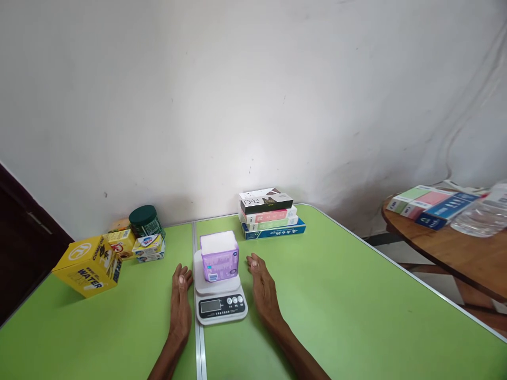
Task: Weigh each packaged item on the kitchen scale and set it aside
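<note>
A white kitchen scale [202,287] lies on the green table, its small display dark and buttons facing me. On its platform stands a purple soft pack with a white top [220,263]. My left hand [181,306] rests on its edge just left of the scale, fingers stretched forward and holding nothing. To the right of the scale, my right hand [264,290] is in a similar pose, palm turned inward and fingers extended. Neither hand grips the pack; a gap shows between each hand and the pack.
On the left are a yellow box [87,266], small yellow boxes [148,246] and a green tub [146,220]. Several stacked flat boxes [271,214] stand by the wall. A wooden side table [447,248] at right holds more boxes and a clear plastic bottle [483,216].
</note>
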A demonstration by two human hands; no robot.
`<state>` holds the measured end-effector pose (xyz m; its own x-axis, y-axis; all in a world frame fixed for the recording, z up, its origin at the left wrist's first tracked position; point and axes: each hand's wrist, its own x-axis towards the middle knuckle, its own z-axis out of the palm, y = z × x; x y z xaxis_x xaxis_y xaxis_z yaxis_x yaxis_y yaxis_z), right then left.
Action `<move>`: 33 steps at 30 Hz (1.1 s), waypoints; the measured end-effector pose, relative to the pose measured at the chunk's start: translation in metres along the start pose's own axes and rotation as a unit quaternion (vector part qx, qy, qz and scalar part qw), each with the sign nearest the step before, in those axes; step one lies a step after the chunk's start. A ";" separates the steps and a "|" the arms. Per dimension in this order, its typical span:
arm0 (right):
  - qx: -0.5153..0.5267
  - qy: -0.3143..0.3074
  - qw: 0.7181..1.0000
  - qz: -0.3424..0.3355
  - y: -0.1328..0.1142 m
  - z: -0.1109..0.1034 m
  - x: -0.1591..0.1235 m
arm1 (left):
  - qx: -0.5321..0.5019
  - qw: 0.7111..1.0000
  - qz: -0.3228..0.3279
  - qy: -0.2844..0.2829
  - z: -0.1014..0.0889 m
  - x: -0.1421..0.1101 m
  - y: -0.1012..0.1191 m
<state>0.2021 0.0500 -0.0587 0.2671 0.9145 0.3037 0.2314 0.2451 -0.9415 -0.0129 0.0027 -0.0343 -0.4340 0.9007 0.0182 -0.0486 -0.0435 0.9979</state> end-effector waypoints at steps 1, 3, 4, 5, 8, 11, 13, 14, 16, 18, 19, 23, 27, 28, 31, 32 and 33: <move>0.010 -0.007 1.000 0.022 -0.003 0.000 0.000 | 0.008 1.000 0.002 0.000 0.000 -0.001 0.001; 0.035 -0.019 0.997 0.061 -0.008 -0.001 0.000 | 0.029 1.000 0.011 0.000 0.001 -0.004 0.002; 0.042 -0.022 0.997 0.066 -0.011 -0.001 0.000 | 0.039 0.999 0.018 0.001 0.002 -0.005 0.003; 0.046 -0.023 0.996 0.067 -0.013 -0.001 0.000 | 0.047 0.999 0.024 0.002 0.002 -0.006 0.003; 0.049 -0.023 0.997 0.062 -0.018 -0.002 0.000 | 0.059 0.998 0.033 0.001 0.002 -0.007 0.003; 0.044 -0.023 0.997 0.056 -0.021 -0.002 0.001 | 0.068 0.997 0.029 -0.001 0.001 -0.007 0.005; 0.038 -0.021 0.998 0.047 -0.023 -0.002 0.001 | 0.085 0.996 0.035 -0.001 0.001 -0.008 0.008; 0.034 -0.019 0.998 0.039 -0.024 -0.002 0.000 | 0.100 0.994 0.048 0.000 0.001 -0.010 0.011; 0.024 -0.014 1.000 0.011 -0.024 0.000 -0.002 | 0.143 0.985 0.095 0.008 0.003 -0.015 0.018; 0.010 -0.011 0.999 -0.040 -0.024 0.004 -0.006 | 0.181 0.971 0.154 0.012 0.008 -0.022 0.028; 0.003 -0.011 0.998 -0.068 -0.024 0.006 -0.008 | 0.191 0.965 0.181 0.008 0.012 -0.026 0.034; -0.010 -0.029 0.991 -0.132 -0.029 0.013 -0.014 | 0.196 0.957 0.213 -0.036 0.033 -0.038 0.057; -0.005 -0.062 0.988 -0.139 -0.037 0.013 -0.014 | 0.190 0.962 0.186 -0.062 0.052 -0.040 0.073; -0.001 -0.070 0.988 -0.141 -0.039 0.013 -0.014 | 0.190 0.963 0.181 -0.068 0.055 -0.040 0.076; 0.025 -0.080 0.986 -0.146 -0.046 0.014 -0.013 | 0.191 0.964 0.162 -0.084 0.058 -0.040 0.080; 0.038 -0.080 0.985 -0.146 -0.049 0.014 -0.013 | 0.190 0.965 0.160 -0.088 0.058 -0.040 0.081; 0.051 -0.081 0.985 -0.146 -0.052 0.014 -0.012 | 0.188 0.965 0.160 -0.092 0.058 -0.041 0.083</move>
<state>0.1736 0.0305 -0.0160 0.0488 0.8380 0.5434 0.1787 0.5280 -0.8303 0.0527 -0.0125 0.0513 -0.2042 0.9298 0.3063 0.4069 -0.2039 0.8904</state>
